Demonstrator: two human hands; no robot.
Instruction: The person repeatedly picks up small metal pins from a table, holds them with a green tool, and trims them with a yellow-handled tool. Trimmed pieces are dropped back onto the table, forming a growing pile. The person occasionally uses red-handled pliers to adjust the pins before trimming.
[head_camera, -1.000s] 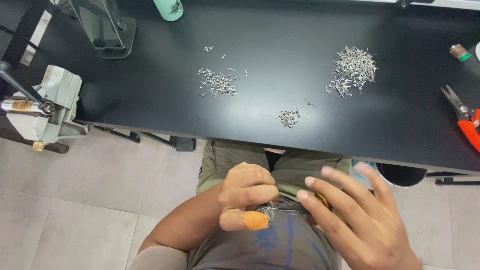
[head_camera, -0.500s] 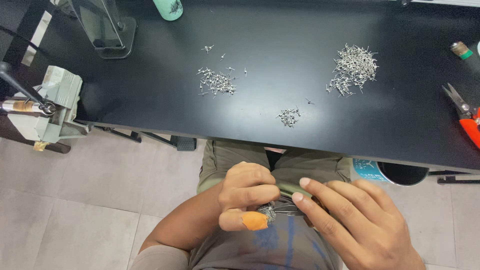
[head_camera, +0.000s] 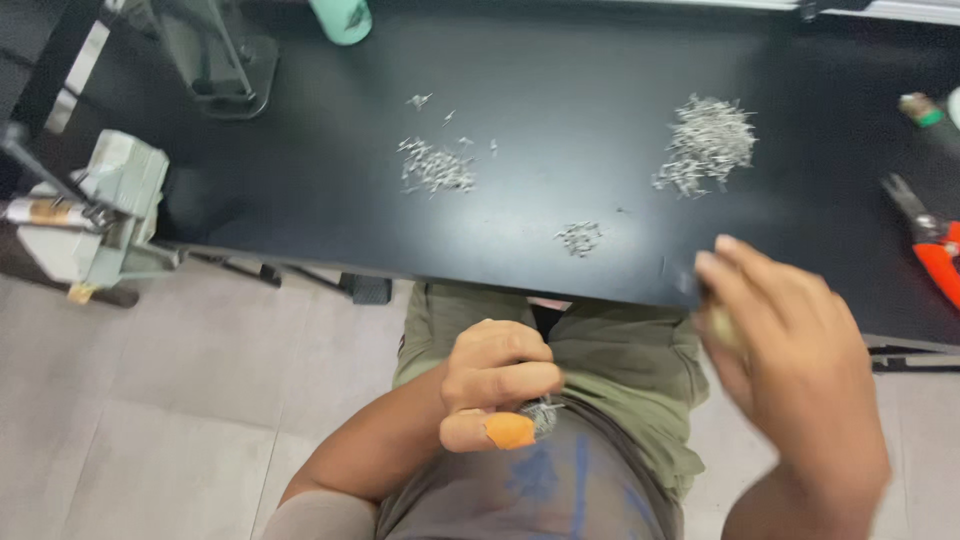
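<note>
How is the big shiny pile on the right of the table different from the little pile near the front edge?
The big pile is much larger and heaped thicker than the little pile. The big pile sits farther back on the black table; the little pile lies close to its near edge. The big pile spreads wide; the little pile stays compact. Both are small silvery metal pieces.

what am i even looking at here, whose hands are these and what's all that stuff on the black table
The picture comes from a camera worn on a person's head, looking down at their own lap and two bare hands. The left hand pinches a small bunch of thin metal bits; its thumb wears an orange cover. The right hand is raised near the table edge and blurred, so I cannot tell whether it holds anything. On the black table lie several piles of small metal pieces; the biggest pile sits to the right. Red-handled pliers lie at the far right, and a vise is clamped at the left.
</note>
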